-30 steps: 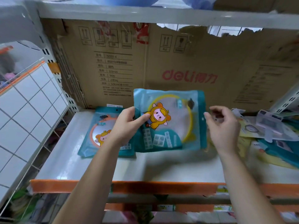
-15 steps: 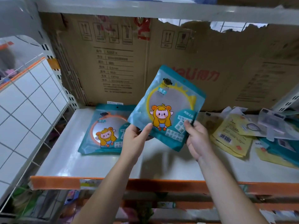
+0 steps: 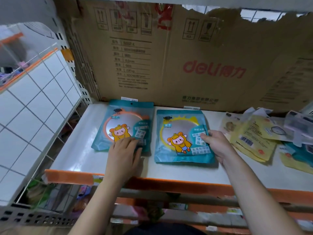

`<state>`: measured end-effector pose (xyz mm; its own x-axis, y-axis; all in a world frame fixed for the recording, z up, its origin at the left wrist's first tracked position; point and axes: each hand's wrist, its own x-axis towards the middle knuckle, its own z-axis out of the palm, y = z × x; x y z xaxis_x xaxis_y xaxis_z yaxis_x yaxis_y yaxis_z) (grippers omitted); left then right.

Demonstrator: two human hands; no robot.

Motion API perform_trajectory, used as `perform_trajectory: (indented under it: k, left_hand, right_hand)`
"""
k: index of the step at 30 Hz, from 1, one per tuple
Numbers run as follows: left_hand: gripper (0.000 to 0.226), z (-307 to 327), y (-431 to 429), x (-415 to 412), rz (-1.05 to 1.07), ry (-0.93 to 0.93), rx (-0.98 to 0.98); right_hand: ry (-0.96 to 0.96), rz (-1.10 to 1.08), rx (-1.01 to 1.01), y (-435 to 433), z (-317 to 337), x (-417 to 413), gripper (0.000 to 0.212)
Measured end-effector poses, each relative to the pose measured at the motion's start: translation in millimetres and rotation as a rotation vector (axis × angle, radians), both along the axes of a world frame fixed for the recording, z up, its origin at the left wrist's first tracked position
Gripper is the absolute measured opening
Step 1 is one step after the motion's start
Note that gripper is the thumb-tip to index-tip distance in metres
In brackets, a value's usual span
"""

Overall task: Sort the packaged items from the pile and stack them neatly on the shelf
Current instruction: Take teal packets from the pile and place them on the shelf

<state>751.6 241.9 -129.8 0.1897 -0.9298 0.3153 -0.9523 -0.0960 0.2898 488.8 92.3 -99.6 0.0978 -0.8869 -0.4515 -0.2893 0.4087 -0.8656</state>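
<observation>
- Your left hand (image 3: 125,152) lies flat with straight fingers on the lower corner of the orange-ring pouch (image 3: 122,122). That pouch rests at the left of the shelf (image 3: 74,150).
- Your right hand (image 3: 216,145) pinches the right edge of the yellow-ring pouch (image 3: 179,138), thumb on top. This pouch lies flat just beside the first, with a narrow gap between them.
- Both pouches look light, thin and glossy, with a round disc showing through the window. Expect them to slide easily, so take them by a sealed edge rather than the middle.
- The pile (image 3: 254,138) of yellow and teal packets lies loose and overlapping near your right hand. They look floppy, so lift one at a time.
- The shelf is smooth and white, with an orange front lip (image 3: 67,177).
- A cardboard box (image 3: 186,61) walls the back, and a wire grid panel (image 3: 33,102) closes the left side.
</observation>
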Motion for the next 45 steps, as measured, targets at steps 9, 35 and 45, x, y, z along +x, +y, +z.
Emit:
perform_trajectory:
  k: [9, 35, 45]
  left_hand:
    - [0.038, -5.3, 3.3, -3.4, -0.002, 0.062, -0.067]
    - [0.023, 31.8, -84.5, -116.8, -0.351, -0.061, -0.063]
    - [0.036, 37.6, -107.4, -314.3, -0.548, -0.012, -0.112]
  right_hand:
    - [0.247, -0.087, -0.232, -4.8, -6.7, 15.2, 0.025]
    - [0.584, -0.248, -0.682, 30.6, 9.7, -109.9, 0.024]
    - [0.688, -0.289, -0.738, 56.5, 26.6, -299.1, 0.03]
